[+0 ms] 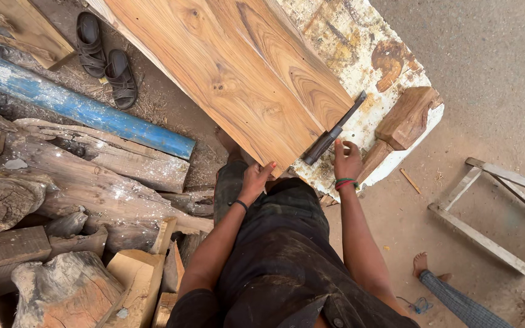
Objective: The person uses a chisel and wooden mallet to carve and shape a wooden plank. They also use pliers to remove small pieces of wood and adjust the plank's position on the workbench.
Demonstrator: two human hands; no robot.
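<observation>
— Plank (238, 73) first: where did it lie, and who had hold of it?

— It was a broad, pale-brown board with dark swirling grain, lying slantwise on the worktop (360, 48), and it ran up and away from both hands. The left hand (256, 178) was closed over its near end edge, fingers curled onto the top face.

— And the right hand (347, 161)?

— Just beside the plank's corner, fingers loosely apart, resting on the worktop and touching the butt of a dark chisel-like tool (334, 130) that lay along the board's end. It gripped nothing that I could see.

— How would the board handle?

— Stiff and heavy, I judged; smooth-planed, so perhaps slippery. The end edge and long sides looked the best holds.

— Around it?

— Beyond the right hand sat a reddish wooden block (407, 116) on the worktop's chipped white paint. Out past the left hand were rough grey logs (80, 176), a blue pipe (80, 106) and dark sandals (106, 58).
</observation>
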